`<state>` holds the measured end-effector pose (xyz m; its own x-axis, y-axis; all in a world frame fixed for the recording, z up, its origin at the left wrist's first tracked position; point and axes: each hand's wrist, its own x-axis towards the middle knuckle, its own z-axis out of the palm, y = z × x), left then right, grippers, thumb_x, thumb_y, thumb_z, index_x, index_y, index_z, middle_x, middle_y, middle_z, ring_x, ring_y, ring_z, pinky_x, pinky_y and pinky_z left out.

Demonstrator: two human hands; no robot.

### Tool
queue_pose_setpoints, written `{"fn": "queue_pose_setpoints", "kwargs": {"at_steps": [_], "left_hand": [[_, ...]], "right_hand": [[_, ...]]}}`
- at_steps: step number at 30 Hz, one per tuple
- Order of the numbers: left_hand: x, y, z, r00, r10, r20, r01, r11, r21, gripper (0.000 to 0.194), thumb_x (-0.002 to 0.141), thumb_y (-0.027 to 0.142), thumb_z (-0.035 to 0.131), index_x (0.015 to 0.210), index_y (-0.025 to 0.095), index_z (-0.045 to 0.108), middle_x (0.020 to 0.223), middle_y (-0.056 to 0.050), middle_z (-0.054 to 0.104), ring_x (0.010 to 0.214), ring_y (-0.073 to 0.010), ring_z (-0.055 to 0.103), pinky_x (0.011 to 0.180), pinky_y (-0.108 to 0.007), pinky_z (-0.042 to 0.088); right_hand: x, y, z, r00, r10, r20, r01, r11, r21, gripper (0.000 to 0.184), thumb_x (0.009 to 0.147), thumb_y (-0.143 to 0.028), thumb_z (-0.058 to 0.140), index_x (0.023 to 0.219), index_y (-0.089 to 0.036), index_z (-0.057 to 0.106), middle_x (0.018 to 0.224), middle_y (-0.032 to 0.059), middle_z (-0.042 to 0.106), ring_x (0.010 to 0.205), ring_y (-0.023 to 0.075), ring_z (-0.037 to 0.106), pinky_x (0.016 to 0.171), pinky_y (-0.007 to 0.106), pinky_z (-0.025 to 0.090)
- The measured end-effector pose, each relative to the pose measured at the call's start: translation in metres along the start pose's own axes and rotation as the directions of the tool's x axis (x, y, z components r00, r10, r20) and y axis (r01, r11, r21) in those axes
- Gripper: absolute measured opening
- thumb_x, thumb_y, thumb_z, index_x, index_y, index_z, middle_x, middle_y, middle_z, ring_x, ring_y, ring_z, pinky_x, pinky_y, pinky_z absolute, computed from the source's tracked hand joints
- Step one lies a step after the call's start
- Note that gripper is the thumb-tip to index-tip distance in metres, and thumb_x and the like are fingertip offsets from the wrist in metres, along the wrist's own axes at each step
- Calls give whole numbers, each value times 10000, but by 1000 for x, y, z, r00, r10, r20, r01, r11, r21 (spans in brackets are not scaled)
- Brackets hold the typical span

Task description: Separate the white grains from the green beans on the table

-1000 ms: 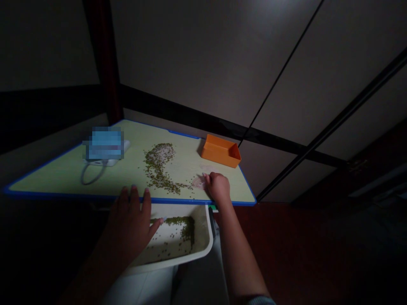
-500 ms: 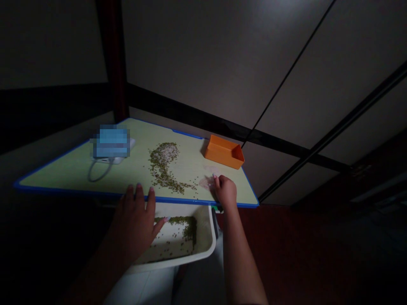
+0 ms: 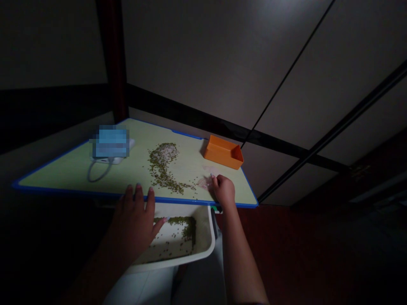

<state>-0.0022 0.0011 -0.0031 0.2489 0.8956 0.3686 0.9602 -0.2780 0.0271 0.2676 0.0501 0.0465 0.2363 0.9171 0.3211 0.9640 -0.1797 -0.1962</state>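
My left hand (image 3: 135,222) is open, fingers spread, with its fingertips at the blue near edge of the pale green tabletop (image 3: 127,169). Below it, partly hidden by the hand, is a white bin (image 3: 208,248) with small green beans (image 3: 189,228) along its inside. On the tabletop lies a curved heap of green beans and whitish grains (image 3: 165,156), trailing to the right. My right hand (image 3: 225,190) rests at the near right of the tabletop, fingers curled and pressed together; whatever they hold is too small to make out. Beside its fingertips is a pinkish patch (image 3: 205,183).
An orange open box (image 3: 224,154) stands at the far right of the tabletop. A white device with a looped cable (image 3: 100,171) sits at the left, its top blurred out. Pale cabinet panels (image 3: 197,63) rise behind. Dark red floor (image 3: 273,241) shows at the right.
My right hand has shifted very slightly to the left, along with a small shift of the whole view. The left hand and the heap look the same.
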Motion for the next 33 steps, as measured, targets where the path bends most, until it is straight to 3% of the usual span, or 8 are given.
{"fn": "queue_pose_setpoints", "kwargs": {"at_steps": [7, 13, 19, 25, 33], "left_hand": [[0, -1, 0, 1000, 4, 10, -4, 999, 33, 823, 802, 555, 523, 1402, -8, 479, 1499, -387, 429, 1448, -537, 363, 1137, -635, 355], [0, 0, 2, 1000, 1, 5, -1, 999, 46, 827, 805, 565, 516, 1403, -4, 474, 1507, -386, 420, 1450, -529, 366, 1142, -632, 353], [-1, 2, 0, 1000, -8, 2, 8, 1000, 22, 823, 806, 561, 520, 1399, -7, 478, 1510, -387, 414, 1459, -539, 343, 1147, -635, 346], [-1, 1, 2, 1000, -9, -2, 9, 1000, -11, 815, 810, 546, 508, 1412, -2, 463, 1525, -379, 401, 1474, -522, 330, 1151, -636, 340], [0, 0, -1, 1000, -14, 17, 14, 1000, -13, 816, 810, 552, 515, 1409, -1, 473, 1520, -377, 410, 1467, -522, 342, 1143, -634, 348]], "right_hand": [[0, -1, -3, 994, 101, 50, -98, 993, -63, 475, 1057, -448, 370, 841, -193, 707, 897, 107, 776, 756, 190, 674, 600, 293, 280], [18, -17, -7, 985, 144, 100, -124, 975, -184, 463, 1060, -409, 358, 1018, -154, 743, 1015, 168, 776, 891, 248, 726, 691, 307, 405], [36, -34, -5, 994, 19, 107, 7, 970, -242, 465, 1062, -371, 353, 1078, -95, 726, 1066, 224, 747, 1031, 282, 702, 802, 348, 466], [51, -44, 4, 985, -121, 125, 147, 964, -223, 472, 1066, -392, 354, 1088, -97, 722, 1099, 217, 738, 1080, 293, 660, 826, 370, 463], [58, -49, 4, 908, -357, 221, 399, 897, -191, 397, 1057, -405, 405, 1116, -149, 704, 1146, 158, 723, 1130, 268, 595, 891, 367, 423]]}}
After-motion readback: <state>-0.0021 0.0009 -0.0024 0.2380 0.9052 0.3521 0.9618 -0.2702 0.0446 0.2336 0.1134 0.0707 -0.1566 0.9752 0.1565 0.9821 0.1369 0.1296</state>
